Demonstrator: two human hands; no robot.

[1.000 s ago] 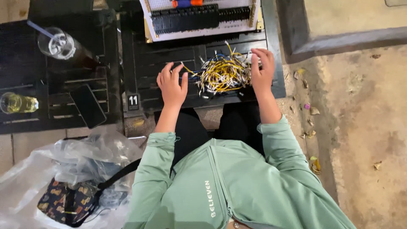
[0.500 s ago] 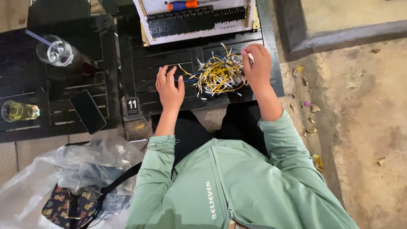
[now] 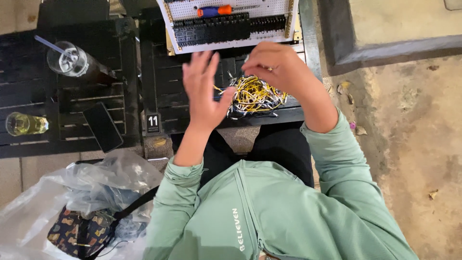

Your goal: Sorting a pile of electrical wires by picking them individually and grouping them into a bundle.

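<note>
Wires (image 3: pixel 254 95), a yellow-and-white tangle, lie on the dark slatted surface (image 3: pixel 159 91) below a white perforated board (image 3: pixel 231 24). Both hands have lifted since a moment ago: left hand (image 3: pixel 204 91) now raised, fingers spread and empty, right hand (image 3: pixel 276 65) pinched narrow above the pile, its hold unclear.

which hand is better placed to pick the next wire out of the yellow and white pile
Probably the right hand: it sits directly over the wire pile, fingers curled down at its top edge. The left hand is lifted, open and blurred, beside the pile's left edge.
</note>
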